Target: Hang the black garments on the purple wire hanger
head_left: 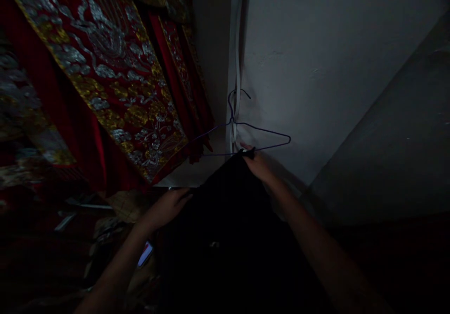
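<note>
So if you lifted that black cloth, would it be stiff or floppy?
Probably floppy: the black cloth peaks at the right hand and slopes down from there, as soft cloth does. It likely wouldn't break, since it looks like fabric all over. It's too dark to see how thick it is, so I can't tell its weight.

Both forearms reach forward, the right hand [258, 164] farther out and higher in view than the left hand [172, 206].

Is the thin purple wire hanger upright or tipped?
Upright: the purple wire hanger has its hook on top, its long bar below.
</note>
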A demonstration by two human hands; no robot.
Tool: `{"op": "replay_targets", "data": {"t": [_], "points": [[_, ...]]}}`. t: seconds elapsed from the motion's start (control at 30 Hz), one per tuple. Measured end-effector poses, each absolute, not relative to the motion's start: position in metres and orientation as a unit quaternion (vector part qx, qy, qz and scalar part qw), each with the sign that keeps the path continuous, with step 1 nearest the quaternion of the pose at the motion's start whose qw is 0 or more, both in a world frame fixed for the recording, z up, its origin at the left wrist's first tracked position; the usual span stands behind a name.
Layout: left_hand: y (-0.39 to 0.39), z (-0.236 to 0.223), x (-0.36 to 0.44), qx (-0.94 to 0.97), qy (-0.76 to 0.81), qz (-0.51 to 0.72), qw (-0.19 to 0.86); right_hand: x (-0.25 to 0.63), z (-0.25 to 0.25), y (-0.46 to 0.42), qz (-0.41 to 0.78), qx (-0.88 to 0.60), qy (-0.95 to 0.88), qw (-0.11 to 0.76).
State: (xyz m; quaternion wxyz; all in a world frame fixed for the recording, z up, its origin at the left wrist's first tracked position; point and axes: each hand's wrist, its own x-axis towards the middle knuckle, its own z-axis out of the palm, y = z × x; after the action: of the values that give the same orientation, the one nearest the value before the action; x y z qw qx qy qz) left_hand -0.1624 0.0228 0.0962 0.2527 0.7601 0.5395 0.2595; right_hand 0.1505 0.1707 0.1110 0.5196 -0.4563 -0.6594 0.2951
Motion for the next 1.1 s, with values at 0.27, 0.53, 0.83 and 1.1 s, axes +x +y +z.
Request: {"op": "replay_targets", "data": {"t": [0.27,0.53,0.83,1.1], "points": [[0.052,0.137,-0.167,0.779,0.528,0.315,0.120,0.180,0.107,0.151,0.228,-0.512,-0.632,0.535],[0.070,0.187,-0.105,0.762,0.470,0.444,0.036,0.178,0.118,0.092,0.330,-0.435,-0.661,0.515],[0.097,0.200,-0.119,0.782,0.457,0.422,-0.042,0.241,0.147,0.088,0.170,-0.482,-0.560,0.652],[0.106,0.189,-0.129,0.682,0.513,0.522,-0.006,0.288,0.199,0.099,0.343,-0.476,-0.609,0.534]]}}
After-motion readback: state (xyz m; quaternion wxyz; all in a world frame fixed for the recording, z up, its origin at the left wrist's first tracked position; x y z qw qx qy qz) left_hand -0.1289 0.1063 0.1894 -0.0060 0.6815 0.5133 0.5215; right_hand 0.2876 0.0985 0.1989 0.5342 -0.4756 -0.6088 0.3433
